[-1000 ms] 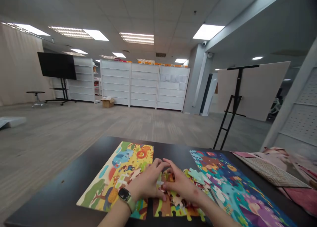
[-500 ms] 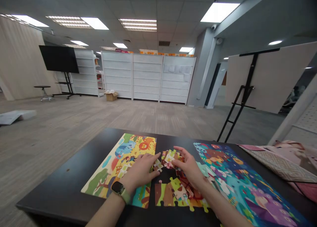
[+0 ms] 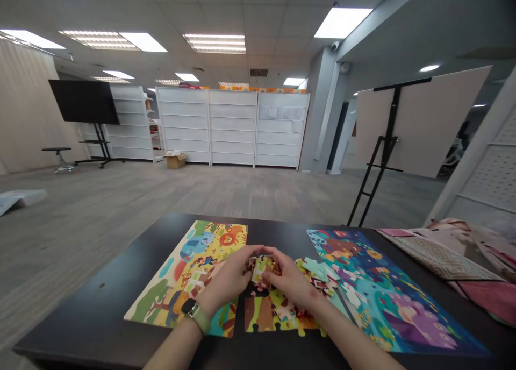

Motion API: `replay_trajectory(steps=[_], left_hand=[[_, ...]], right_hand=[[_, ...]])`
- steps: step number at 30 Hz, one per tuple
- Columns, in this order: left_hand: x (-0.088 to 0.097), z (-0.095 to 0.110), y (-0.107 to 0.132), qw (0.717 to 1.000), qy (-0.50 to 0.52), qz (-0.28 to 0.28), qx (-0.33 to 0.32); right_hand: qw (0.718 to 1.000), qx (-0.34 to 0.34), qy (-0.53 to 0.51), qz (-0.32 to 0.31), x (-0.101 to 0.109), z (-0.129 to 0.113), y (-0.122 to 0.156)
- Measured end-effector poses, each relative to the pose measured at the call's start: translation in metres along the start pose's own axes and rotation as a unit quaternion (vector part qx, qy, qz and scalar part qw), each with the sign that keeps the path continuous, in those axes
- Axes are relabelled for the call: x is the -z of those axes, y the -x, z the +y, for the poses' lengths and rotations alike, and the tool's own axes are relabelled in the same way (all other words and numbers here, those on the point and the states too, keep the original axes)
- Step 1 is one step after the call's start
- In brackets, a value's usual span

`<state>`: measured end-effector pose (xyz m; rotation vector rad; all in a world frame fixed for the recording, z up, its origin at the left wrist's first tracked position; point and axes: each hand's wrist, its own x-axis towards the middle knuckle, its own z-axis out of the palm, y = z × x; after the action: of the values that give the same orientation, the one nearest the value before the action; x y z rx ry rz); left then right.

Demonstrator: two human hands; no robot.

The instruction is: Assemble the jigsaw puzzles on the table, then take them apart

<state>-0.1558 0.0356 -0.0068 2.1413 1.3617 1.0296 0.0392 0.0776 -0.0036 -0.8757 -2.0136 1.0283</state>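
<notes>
Fingers (image 3: 250, 249) of both hands curl inward and close around a bunch of jigsaw pieces (image 3: 260, 269), meeting or nearly meeting at its far side. The left hand (image 3: 226, 278) cups its left side with the thumb bent near the edge; the right hand (image 3: 293, 285) cups the other side, its thumb lying on the top piece. Neither hand is clearly nearer, since the bunch sits between the two. Whether it rests on the surface (image 3: 100, 311) or is lifted, I cannot tell.

Its printed side is turned up toward the wearer, with no clear long axis; the edges of the pieces underneath are too jumbled to read. Just on the near side lies a joined strip (image 3: 263, 312), its long axis running left to right, knobs and notches along the edge facing the wearer. The right hand and forearm reach over its right end, so that hand is the nearer one to the strip.

Left of the bunch lies a yellow animal picture (image 3: 151, 308), partly under the left hand; beyond the right hand are loose pieces (image 3: 318, 269), then a blue picture (image 3: 379, 289).
</notes>
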Motion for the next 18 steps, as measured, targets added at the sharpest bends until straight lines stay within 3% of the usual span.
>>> replay_trajectory(steps=[8, 15, 18], left_hand=[[0.004, 0.013, 0.011, 0.997, -0.049, 0.007, 0.062], [0.002, 0.044, 0.033, 0.976, -0.133, -0.135, 0.111], [0.001, 0.046, 0.032, 0.976, -0.103, -0.143, 0.130]], right_hand=[[0.993, -0.014, 0.114, 0.042, 0.002, 0.012, -0.009], [0.971, -0.006, 0.232, 0.057, 0.012, 0.008, -0.012], [0.972, 0.023, 0.235, 0.007, 0.022, -0.005, 0.005]])
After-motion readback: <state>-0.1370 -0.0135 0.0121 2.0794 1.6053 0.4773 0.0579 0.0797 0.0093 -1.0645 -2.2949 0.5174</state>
